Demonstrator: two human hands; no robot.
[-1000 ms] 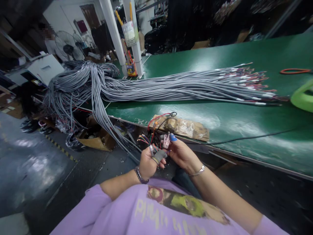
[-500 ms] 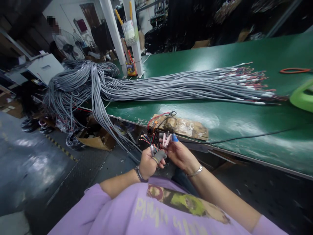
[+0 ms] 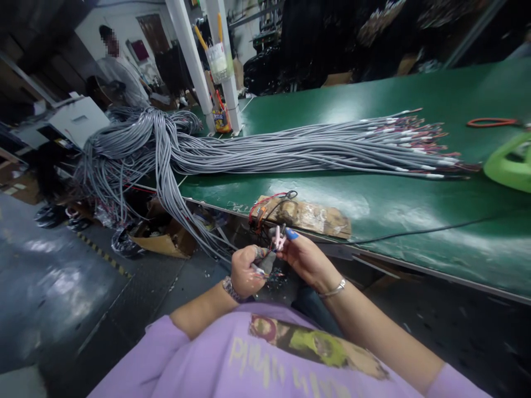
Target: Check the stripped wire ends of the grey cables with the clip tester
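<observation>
My left hand (image 3: 248,272) is closed around the end of a grey cable, and thin coloured wires (image 3: 260,271) stick out low at its fingers. Grey covers are on some of its fingertips. Close beside it, my right hand (image 3: 309,258) grips a small pale pink clip-like tool (image 3: 279,239), whose exact kind is too small to make out. A blue cover (image 3: 292,234) sits on that hand's thumb. Just behind the hands, a taped cardboard piece (image 3: 319,216) with red and black leads lies at the bench edge.
A long bundle of grey cables (image 3: 290,152) stretches across the green bench (image 3: 406,215), with several strands hanging over the front edge. White posts (image 3: 188,55) carry a pen holder. On the right are a green plastic object (image 3: 504,166) and orange-handled scissors (image 3: 492,122). A person stands at the back left.
My left hand has turned, so the coloured wires that pointed up and left now show lower, toward the right. My right hand has shifted slightly left with the pink tool.
</observation>
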